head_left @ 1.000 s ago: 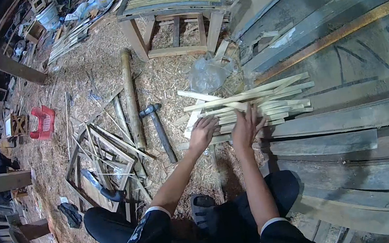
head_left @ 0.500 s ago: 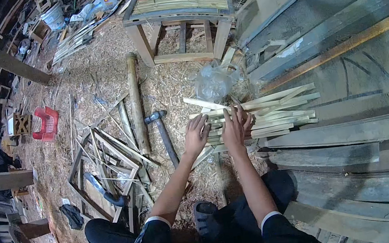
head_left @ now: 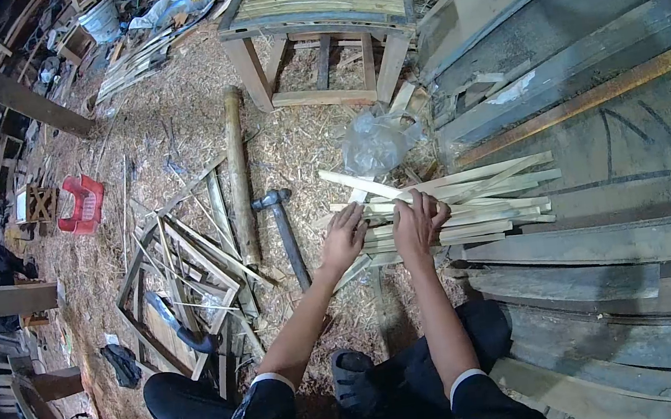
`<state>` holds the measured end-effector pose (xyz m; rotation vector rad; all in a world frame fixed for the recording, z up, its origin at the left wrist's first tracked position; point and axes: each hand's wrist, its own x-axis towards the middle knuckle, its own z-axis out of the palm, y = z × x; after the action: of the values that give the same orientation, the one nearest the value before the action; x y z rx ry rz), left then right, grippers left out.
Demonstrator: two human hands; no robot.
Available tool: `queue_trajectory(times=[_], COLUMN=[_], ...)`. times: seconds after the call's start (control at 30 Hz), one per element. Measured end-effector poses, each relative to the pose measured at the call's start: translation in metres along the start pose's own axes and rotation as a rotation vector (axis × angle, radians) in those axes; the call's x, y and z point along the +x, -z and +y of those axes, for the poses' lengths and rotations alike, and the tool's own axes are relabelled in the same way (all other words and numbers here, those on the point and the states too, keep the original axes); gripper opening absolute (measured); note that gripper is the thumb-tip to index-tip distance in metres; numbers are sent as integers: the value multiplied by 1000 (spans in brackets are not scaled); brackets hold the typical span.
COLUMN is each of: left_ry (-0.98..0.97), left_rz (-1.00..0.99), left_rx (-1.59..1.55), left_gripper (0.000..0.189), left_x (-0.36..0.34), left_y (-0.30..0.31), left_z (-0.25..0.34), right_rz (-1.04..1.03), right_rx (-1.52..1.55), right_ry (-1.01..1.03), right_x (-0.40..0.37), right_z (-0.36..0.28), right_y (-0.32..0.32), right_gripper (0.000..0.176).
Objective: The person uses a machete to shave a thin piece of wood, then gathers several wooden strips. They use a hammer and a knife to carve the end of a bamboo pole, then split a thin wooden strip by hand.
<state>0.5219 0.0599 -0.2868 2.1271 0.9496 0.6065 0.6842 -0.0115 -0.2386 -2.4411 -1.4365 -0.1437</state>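
Observation:
A loose bundle of pale wooden strips (head_left: 489, 213) lies crosswise in front of me, its right ends fanned over weathered boards. My left hand (head_left: 344, 238) rests on the bundle's left part, fingers stretched out and lying on top. My right hand (head_left: 417, 228) is closed with bent fingers on strips near the bundle's middle; which ones it grips is partly hidden. One wooden strip (head_left: 359, 183) slants up and left from under the right fingers. Left of the hands, a hammer (head_left: 280, 229) lies on the shavings.
A wooden frame table (head_left: 325, 96) topped with strips stands ahead, a clear plastic bag (head_left: 373, 143) near it. Left lie a round post (head_left: 239, 171), broken frames (head_left: 173, 231), a dark-handled tool (head_left: 177, 325) and a red plastic stool (head_left: 81, 205). Large boards (head_left: 582, 151) are at right.
My right hand's fingers have bent and closed over the strips. The left hand stays on the strips. The slanting strip has shifted slightly, and the view has moved a little.

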Motion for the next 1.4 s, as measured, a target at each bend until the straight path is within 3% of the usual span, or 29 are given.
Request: queue_trajectory(times=[0.2, 0.37, 0.5, 0.63, 0.8, 0.93, 1.0, 1.07, 1.13, 1.27, 1.4], left_ry=[25, -12, 21, 17, -150, -252, -99, -101, -34, -63, 105], left_rz=[-22, -31, -190, 1, 153, 401, 363, 367, 202, 325, 280], left_rx=[24, -41, -44, -1, 187, 451, 526, 555, 440, 438, 556], left_gripper=[44, 43, 50, 50, 48, 47, 51, 50, 46, 43, 44], left_x=[1, -15, -27, -42, -73, -90, -91, -104, -120, -172, -248], left_y=[8, 12, 24, 42, 106, 175, 208, 236, 261, 301, 351], left_z=[2, -1, 6, 10, 10, 38, 41, 25, 12, 6, -6], right_rz=[113, 5, 187, 164, 86, 74, 5, -40, -50, -11, -74], right_rx=[143, 93, 185, 242, 335, 330, 389, 358, 391, 441, 463], right_ry=[-21, -34, 81, 171, 351, 460, 507, 586, 645, 783, 951], right_x=[4, 5, 18, 14, 5, -4, -11, -17, -21, -35, -61], right_z=[-2, -6, -30, -51, -93, -139, -167, -193, -217, -264, -315], right_y=[-3, 3, 34, 44, 42, 47, 59, 74, 84, 87, 98], right_gripper=[19, 32, 42, 46, 42, 37, 34, 33, 33, 36, 34])
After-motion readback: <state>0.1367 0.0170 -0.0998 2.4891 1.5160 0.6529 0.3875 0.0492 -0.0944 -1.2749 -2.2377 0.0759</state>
